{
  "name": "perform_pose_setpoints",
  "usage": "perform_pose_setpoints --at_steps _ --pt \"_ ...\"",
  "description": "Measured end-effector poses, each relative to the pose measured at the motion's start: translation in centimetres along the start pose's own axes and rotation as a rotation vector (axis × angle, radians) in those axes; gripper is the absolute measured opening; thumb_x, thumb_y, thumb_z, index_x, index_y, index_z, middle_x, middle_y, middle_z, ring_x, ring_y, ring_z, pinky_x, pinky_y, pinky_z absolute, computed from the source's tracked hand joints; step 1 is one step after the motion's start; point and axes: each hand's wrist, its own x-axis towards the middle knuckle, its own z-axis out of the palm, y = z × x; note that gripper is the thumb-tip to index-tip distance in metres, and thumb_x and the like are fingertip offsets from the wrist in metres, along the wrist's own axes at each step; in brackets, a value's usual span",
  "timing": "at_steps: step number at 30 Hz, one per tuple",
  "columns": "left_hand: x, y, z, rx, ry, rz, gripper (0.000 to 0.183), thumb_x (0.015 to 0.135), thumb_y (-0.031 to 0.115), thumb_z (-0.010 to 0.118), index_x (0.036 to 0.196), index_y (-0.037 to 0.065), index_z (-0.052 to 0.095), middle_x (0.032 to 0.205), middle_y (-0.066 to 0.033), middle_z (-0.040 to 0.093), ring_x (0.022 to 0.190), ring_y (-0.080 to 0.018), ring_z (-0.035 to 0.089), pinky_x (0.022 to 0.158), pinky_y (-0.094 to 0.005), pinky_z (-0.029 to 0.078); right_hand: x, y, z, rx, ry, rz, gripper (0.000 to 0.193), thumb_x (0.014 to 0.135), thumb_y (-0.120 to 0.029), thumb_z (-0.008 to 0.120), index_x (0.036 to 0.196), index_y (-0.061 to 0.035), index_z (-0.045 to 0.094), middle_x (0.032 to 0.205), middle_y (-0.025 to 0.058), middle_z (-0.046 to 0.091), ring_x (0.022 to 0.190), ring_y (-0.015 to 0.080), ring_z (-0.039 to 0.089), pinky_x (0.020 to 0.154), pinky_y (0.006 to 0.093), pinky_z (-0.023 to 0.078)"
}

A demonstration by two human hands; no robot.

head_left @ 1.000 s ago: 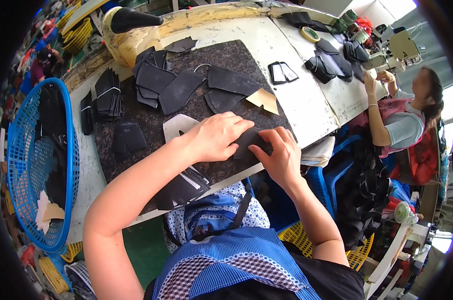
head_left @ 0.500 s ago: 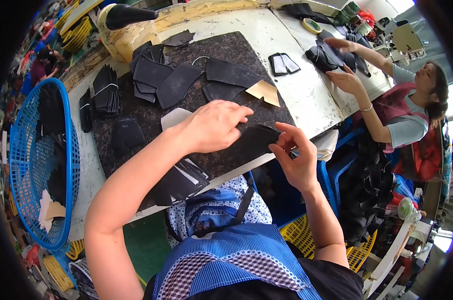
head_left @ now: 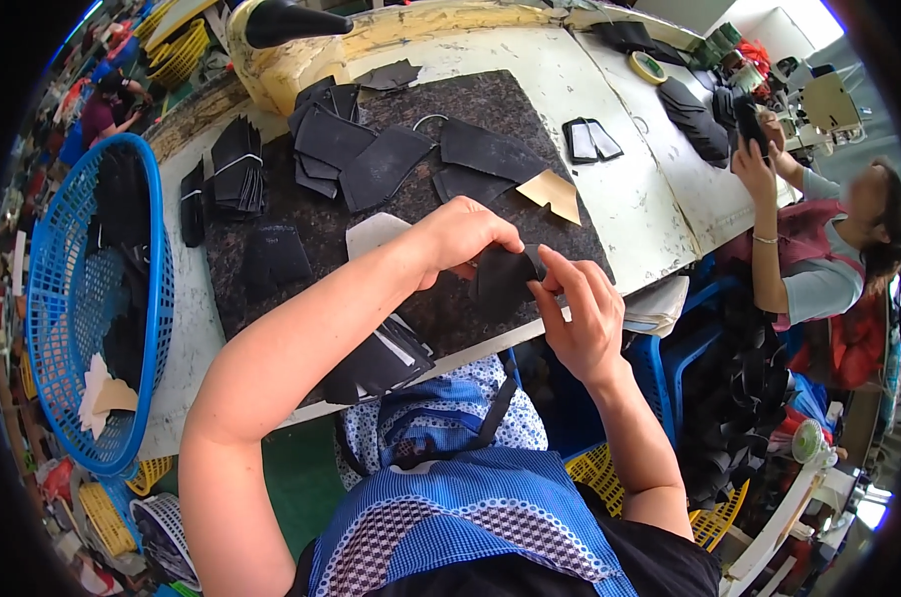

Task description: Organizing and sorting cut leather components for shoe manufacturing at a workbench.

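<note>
A dark, flat cut piece point(head_left: 503, 279), leather-like, is tilted up between my hands at the near right of the speckled dark board point(head_left: 570, 239). My left hand point(head_left: 462, 237) pinches it at its upper left edge; some of the fingers are hidden behind the hand. My right hand point(head_left: 582, 310) has thumb and forefinger closed on its right edge, with the other fingers curled. Beneath my left forearm lie a pale grey piece point(head_left: 376, 233) and a fanned stack of black pieces point(head_left: 379, 363). A tan notched piece point(head_left: 552, 196) rests beyond my hands.
Several black pieces point(head_left: 386, 167) overlap on the board, beside a tied bundle point(head_left: 237, 171). A blue basket point(head_left: 154, 298) stands left. A yellow machine point(head_left: 261, 65) with a black arm is at the back. On the right, a co-worker point(head_left: 818, 249) holds up a black piece point(head_left: 751, 121).
My left hand has come right onto the dark piece, which is now raised and tilted between both hands. The co-worker's hands have lifted a black piece off the table. The view has shifted slightly.
</note>
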Motion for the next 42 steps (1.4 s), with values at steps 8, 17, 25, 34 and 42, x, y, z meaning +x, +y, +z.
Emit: perform_pose_setpoints --at_steps 8,17,25,34,42 --pt "1.5 -0.5 -0.1 0.202 0.073 0.228 0.024 0.090 0.025 0.071 0.074 0.008 0.075 0.068 0.0011 0.067 0.068 -0.0145 0.066 0.062 -0.0369 0.055 0.0 -0.6 -1.2 0.034 -0.010 -0.051 0.040 0.078 0.005 0.078 0.117 -0.0005 0.070 0.087 0.0102 0.064 0.074 0.0259 0.065 0.062 0.0358 0.054" --pt "-7.6 0.1 -2.1 0.453 0.473 0.810 0.040 0.099 0.029 0.072 0.129 0.004 0.065 0.118 -0.0121 0.071 0.109 -0.0247 0.069 0.093 -0.0375 0.054 -1.2 -4.6 -4.6 0.259 0.085 0.059 0.032 0.075 0.015 0.078 0.102 0.0000 0.075 0.084 0.0095 0.065 0.071 0.0202 0.065 0.060 0.0295 0.052" --pt "-7.2 -2.2 -2.0 0.601 0.253 0.555 0.075 0.079 0.023 0.088 0.145 0.013 0.053 0.123 -0.0162 0.069 0.114 -0.0259 0.068 0.097 -0.0370 0.052 3.7 -1.3 0.3 0.434 0.161 0.233 0.020 0.087 0.013 0.070 0.103 0.0010 0.072 0.091 0.0071 0.064 0.080 0.0131 0.063 0.070 0.0242 0.050" --pt "-5.0 -1.3 -3.0 1.103 0.556 1.265 0.018 0.091 0.006 0.069 0.108 0.005 0.071 0.125 -0.0156 0.070 0.115 -0.0293 0.070 0.093 -0.0377 0.058 2.7 -1.5 -5.0 0.680 0.617 0.373 0.013 0.098 0.001 0.068 0.111 0.0006 0.067 0.106 0.0043 0.066 0.081 0.0061 0.059 0.069 0.0181 0.047" --pt "-21.2 -8.1 2.5 0.300 0.336 0.544 0.023 0.089 0.015 0.082 0.104 -0.001 0.075 0.096 -0.0115 0.077 0.076 -0.0201 0.074 0.066 -0.0299 0.059 -1.1 -9.0 -1.5 0.973 -0.380 0.474 0.013 0.094 0.002 0.071 0.107 0.0033 0.069 0.098 0.0089 0.071 0.078 0.0120 0.067 0.067 0.0249 0.054"
